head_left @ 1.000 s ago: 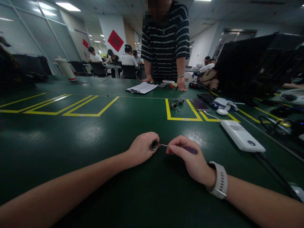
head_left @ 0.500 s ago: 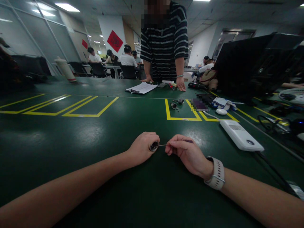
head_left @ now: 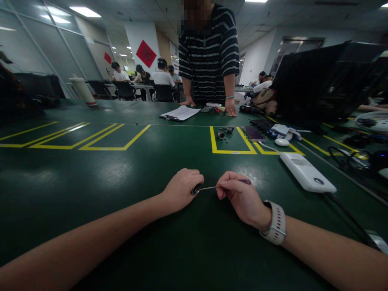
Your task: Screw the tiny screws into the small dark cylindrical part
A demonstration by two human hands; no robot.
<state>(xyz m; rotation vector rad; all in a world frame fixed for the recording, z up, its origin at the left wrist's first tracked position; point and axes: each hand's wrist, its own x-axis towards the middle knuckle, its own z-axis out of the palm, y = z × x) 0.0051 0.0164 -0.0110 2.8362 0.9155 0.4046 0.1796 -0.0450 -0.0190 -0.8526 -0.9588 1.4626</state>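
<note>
My left hand (head_left: 181,188) is closed around a dark, round metal part (head_left: 196,189), whose open end faces right. Most of the part is hidden by the fingers. My right hand (head_left: 238,198), with a pale watch strap at the wrist, pinches a thin screwdriver (head_left: 209,187); a purple handle end shows behind the fingers. The shaft points left and its tip is at the mouth of the metal part. Whether it touches inside cannot be made out.
Small metal parts (head_left: 221,134) lie inside a yellow-taped area beyond my hands. A white power bank (head_left: 307,171) with a cable lies to the right, near gloves (head_left: 285,131). Across the table a person in a striped shirt (head_left: 209,56) leans beside a clipboard (head_left: 181,113).
My right hand has shifted slightly right, so more of the screwdriver's shaft and handle shows. The metal part in my left hand has turned a little.
</note>
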